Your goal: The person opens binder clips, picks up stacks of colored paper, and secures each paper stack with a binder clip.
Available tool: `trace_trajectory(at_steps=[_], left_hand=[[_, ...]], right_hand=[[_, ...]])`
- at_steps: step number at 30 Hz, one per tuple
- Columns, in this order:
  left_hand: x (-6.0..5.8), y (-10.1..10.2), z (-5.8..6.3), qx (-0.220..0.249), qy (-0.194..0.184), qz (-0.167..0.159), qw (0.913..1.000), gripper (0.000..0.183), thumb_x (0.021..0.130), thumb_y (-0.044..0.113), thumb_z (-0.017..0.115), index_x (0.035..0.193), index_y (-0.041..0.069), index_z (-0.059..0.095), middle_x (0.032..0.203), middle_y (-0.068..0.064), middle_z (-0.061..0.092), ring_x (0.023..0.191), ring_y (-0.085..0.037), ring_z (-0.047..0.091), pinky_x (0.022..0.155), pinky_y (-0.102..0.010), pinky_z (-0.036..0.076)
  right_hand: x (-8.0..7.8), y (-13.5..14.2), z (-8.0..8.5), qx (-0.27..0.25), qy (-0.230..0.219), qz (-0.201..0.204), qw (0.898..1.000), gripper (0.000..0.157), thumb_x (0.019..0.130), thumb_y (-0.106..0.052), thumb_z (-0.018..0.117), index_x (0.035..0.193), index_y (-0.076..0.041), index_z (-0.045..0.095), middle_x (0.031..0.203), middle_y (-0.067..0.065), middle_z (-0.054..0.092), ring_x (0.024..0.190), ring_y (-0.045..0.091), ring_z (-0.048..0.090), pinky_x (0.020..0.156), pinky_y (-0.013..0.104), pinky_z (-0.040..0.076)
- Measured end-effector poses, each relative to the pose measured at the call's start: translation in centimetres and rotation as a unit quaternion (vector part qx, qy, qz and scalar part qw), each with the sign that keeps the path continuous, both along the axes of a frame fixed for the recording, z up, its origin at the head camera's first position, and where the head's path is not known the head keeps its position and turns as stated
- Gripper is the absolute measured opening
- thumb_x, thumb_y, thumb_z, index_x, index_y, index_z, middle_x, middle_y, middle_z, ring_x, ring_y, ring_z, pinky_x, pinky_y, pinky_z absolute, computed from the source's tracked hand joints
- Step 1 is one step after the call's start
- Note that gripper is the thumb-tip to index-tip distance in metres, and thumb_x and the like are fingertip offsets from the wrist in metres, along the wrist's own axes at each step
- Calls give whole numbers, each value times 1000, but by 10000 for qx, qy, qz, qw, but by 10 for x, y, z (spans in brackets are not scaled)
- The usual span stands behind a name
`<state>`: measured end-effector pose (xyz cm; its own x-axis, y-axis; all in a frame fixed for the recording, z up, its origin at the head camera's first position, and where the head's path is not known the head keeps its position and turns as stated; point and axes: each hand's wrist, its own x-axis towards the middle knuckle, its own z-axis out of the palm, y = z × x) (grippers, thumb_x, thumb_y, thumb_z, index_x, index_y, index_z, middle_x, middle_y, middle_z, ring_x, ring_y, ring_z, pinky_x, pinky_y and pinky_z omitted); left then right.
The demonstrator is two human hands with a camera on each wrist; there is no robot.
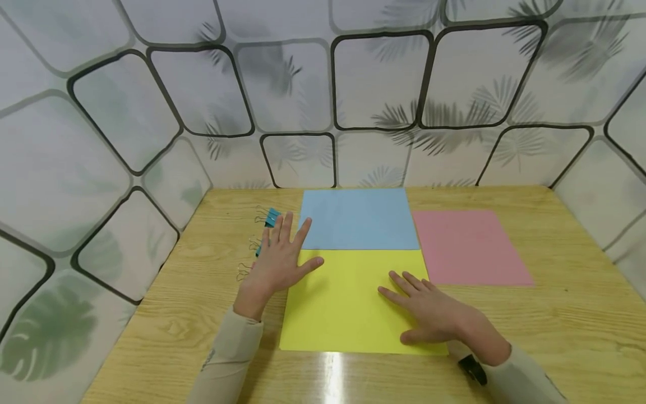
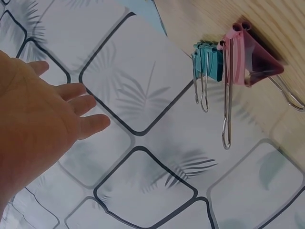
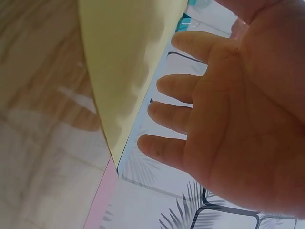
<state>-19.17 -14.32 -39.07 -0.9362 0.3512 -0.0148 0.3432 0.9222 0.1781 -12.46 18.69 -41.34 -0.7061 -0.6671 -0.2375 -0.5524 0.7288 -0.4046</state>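
My left hand (image 1: 278, 262) hovers with fingers spread above the left edge of a yellow sheet (image 1: 348, 314). Nothing is in its grasp. Beside it, partly hidden by the hand, several binder clips stand on the table: a teal one (image 1: 272, 217) at the back, another teal one, and a pink clip (image 2: 250, 57) that shows best in the left wrist view. Over the yellow sheet's right part my right hand (image 1: 429, 310) is held out flat, fingers extended, holding nothing. In the right wrist view its palm is bare above the paper.
Behind the yellow sheet lies a light blue sheet (image 1: 359, 220), edges meeting. A pink sheet (image 1: 471, 248) lies to their right. All rest on a wooden table (image 1: 570, 314), with patterned wall covering (image 1: 378, 84) behind and at both sides. A black band sits at the right wrist.
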Motion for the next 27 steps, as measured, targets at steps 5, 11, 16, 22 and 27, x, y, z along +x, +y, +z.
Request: trace_trajectory(at_steps=[5, 11, 16, 22, 27], left_hand=[[-1, -2, 1, 1, 7, 57, 10000, 88, 96, 66, 46, 161, 22, 6, 164, -21, -8, 151, -40, -8, 118, -66, 2], [-2, -4, 0, 115, 93, 92, 9998, 87, 96, 65, 46, 161, 21, 8, 164, -22, -4, 151, -41, -4, 117, -67, 4], [-1, -6, 1, 234, 55, 91, 9997, 87, 97, 64, 47, 161, 21, 8, 164, -23, -6, 151, -41, -6, 117, -67, 4], [-2, -9, 1, 268, 84, 112, 9995, 87, 97, 62, 48, 161, 19, 8, 164, -24, -5, 151, -42, -6, 117, -67, 5], [-3, -13, 3, 316, 179, 169, 9992, 87, 97, 60, 50, 161, 17, 9, 163, -26, -3, 150, -44, -5, 116, -68, 7]], right_hand=[[0, 3, -1, -105, -190, -54, 9998, 87, 86, -33, 76, 156, -12, 31, 162, 25, 12, 147, 50, 13, 111, 72, 19], [0, 4, -2, -159, -368, -76, 9992, 85, 86, -35, 75, 155, -10, 33, 162, 27, 13, 146, 52, 14, 109, 73, 21], [0, 3, -1, -160, -463, -74, 9988, 85, 86, -36, 76, 155, -9, 34, 161, 28, 14, 145, 53, 15, 109, 72, 23], [-1, 3, -2, -187, -496, -69, 9986, 85, 86, -35, 76, 155, -9, 34, 161, 28, 15, 145, 53, 16, 105, 76, 24], [-2, 4, -3, -196, -472, -56, 9987, 85, 86, -35, 76, 155, -10, 34, 161, 28, 16, 144, 54, 16, 103, 78, 24]])
